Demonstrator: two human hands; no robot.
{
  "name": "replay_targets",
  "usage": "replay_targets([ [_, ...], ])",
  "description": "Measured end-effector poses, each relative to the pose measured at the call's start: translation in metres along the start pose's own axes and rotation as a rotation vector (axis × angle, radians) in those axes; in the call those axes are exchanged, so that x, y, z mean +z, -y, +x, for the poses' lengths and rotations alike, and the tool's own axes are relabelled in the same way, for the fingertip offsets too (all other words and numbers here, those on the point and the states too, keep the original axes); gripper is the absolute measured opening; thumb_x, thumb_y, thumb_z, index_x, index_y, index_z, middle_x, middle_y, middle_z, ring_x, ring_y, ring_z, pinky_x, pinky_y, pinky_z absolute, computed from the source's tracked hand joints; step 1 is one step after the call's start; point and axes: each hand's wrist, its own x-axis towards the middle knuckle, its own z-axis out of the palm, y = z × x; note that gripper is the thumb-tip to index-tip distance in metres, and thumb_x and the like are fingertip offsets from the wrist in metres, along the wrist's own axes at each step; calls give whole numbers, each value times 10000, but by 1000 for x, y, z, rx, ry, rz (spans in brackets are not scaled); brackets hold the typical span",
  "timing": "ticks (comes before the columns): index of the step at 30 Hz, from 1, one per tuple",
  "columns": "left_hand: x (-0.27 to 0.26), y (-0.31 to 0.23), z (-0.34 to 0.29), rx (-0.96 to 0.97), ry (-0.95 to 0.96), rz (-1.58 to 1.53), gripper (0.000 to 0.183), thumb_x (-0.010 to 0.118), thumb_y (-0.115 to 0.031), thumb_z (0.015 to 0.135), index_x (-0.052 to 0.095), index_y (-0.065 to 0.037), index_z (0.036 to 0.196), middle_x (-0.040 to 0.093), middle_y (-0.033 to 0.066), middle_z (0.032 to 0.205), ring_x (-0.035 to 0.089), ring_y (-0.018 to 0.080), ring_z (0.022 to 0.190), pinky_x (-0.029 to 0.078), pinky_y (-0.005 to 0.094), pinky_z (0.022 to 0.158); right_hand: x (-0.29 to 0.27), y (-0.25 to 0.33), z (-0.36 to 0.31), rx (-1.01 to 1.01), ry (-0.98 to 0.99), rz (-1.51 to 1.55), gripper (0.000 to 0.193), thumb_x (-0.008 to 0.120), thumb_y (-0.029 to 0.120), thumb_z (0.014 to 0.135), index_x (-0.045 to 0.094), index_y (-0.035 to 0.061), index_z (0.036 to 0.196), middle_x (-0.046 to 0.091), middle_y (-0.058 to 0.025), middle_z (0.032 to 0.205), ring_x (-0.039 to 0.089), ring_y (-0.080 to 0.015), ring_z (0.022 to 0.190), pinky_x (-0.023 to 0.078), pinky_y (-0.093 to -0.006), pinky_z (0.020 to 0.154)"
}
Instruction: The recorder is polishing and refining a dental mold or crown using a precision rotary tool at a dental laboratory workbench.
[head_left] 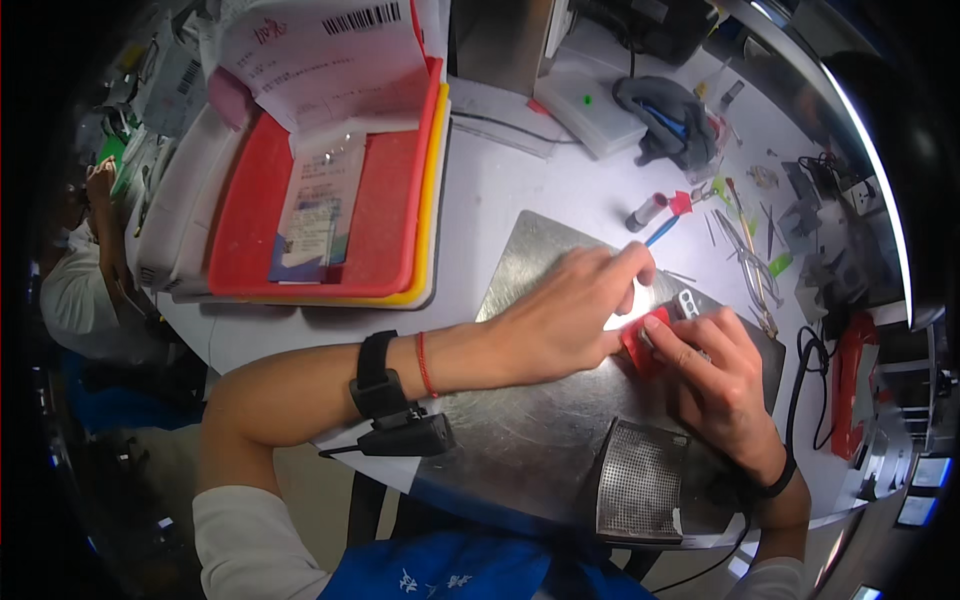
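My left hand (575,310) reaches across a grey metal plate (520,410), its fingers bent and its thumb at the edge of a small red piece (638,348). A thin blue stick (662,231) shows just past its index finger; whether the hand holds it is hidden. My right hand (718,378) has thumb and index finger closed on the red piece from the other side. Close beyond its fingers is a small silver part with holes (687,303). On the plate's near edge, below the right hand, lies a curved metal sheet with a fine grid (640,485).
Stacked red (385,250) and yellow trays with papers and a plastic packet stand on the left. Pliers (748,262), a small cylinder (646,212), a clear box (590,112) and dark grey cloth (672,120) lie beyond. A cable (795,400) runs right. Another person (95,280) sits far left.
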Motion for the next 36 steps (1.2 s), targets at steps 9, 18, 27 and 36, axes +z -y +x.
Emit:
replay_targets([
  [9,6,8,-5,107,-7,196,61,665,-64,746,685,-30,699,682,134,805,653,324,926,436,450,913,14,1,-3,32,15,-109,546,735,-45,661,753,38,1201,638,-88,887,554,-245,758,485,-345,673],
  [18,16,10,-4,139,-91,127,97,666,0,708,707,4,795,662,115,765,631,315,839,428,408,842,8,-10,-7,-47,65,-105,518,682,-4,669,742,-16,1184,681,-116,874,597,-268,771,485,-366,711],
  [27,-2,-5,-7,-39,96,240,83,740,-10,718,698,-71,757,632,27,753,597,211,821,354,350,791,10,-15,-1,-118,63,-63,574,681,54,618,756,0,1184,665,-70,901,569,-207,754,478,-314,674],
  [36,4,1,-1,24,60,154,79,747,-7,707,697,-61,735,628,27,739,574,214,783,353,351,788,11,-9,-8,-107,48,-152,594,693,49,599,757,-4,1187,639,-68,911,537,-198,741,481,-296,642],
])
